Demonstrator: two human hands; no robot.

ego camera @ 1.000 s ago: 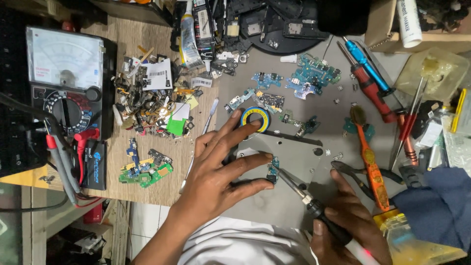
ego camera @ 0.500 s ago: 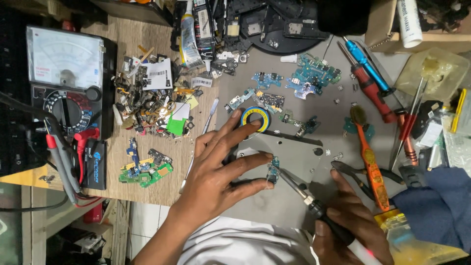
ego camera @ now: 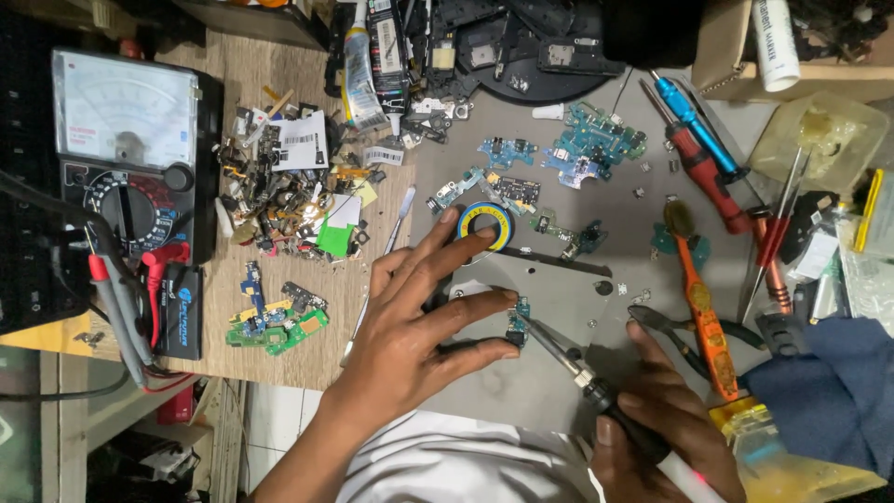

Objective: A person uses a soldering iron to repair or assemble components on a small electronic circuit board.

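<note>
While the left hand [ego camera: 410, 326] pins a small circuit board [ego camera: 518, 321], the right hand's [ego camera: 666, 433] grip (closed) holds a soldering iron [ego camera: 559, 359].

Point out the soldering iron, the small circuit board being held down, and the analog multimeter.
soldering iron [ego camera: 559, 359]: head view, on its metal shaft near the tip.
small circuit board [ego camera: 518, 321]: head view, on its middle.
analog multimeter [ego camera: 126, 116]: head view, on its white dial face.

One analog multimeter [ego camera: 126, 177], two hands, one soldering iron [ego camera: 596, 391], one blue screwdriver [ego camera: 694, 121], one orange toothbrush [ego camera: 700, 303]
</note>
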